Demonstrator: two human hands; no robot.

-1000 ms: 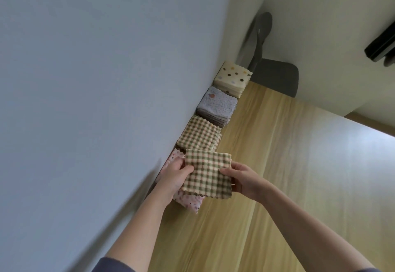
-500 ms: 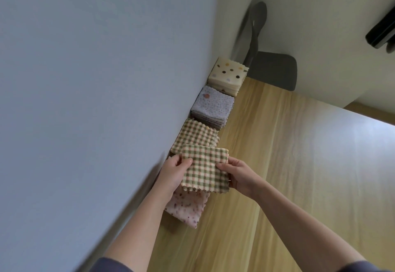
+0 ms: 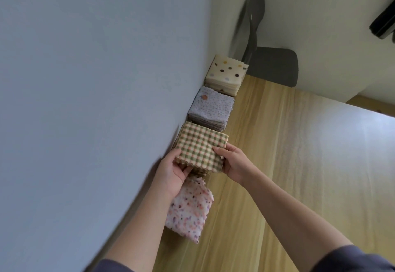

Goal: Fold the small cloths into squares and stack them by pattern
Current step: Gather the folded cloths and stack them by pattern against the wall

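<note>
Stacks of folded cloths stand in a row on the wooden counter (image 3: 299, 164), tight against a grey wall (image 3: 96, 79): a cream spotted stack (image 3: 226, 70) farthest from me, a lilac stack (image 3: 211, 107) next, and a checked stack (image 3: 201, 173) nearest.

I am at the stacking step. My left grip (image 3: 173, 173) pinches the near left corner of a folded checked cloth (image 3: 201, 149), thumb on top and fingers curled under. My right grip (image 3: 233, 162) holds its right edge, thumb on top. The cloth lies over the checked stack, roughly square with it; whether its full weight rests there I cannot tell.

A pink speckled cloth (image 3: 190, 209) lies on the counter just nearer me, beside the wall.

Next, I judge, both grips must slip out without dragging the cloth askew, leaving its edges in line with the stack.
</note>
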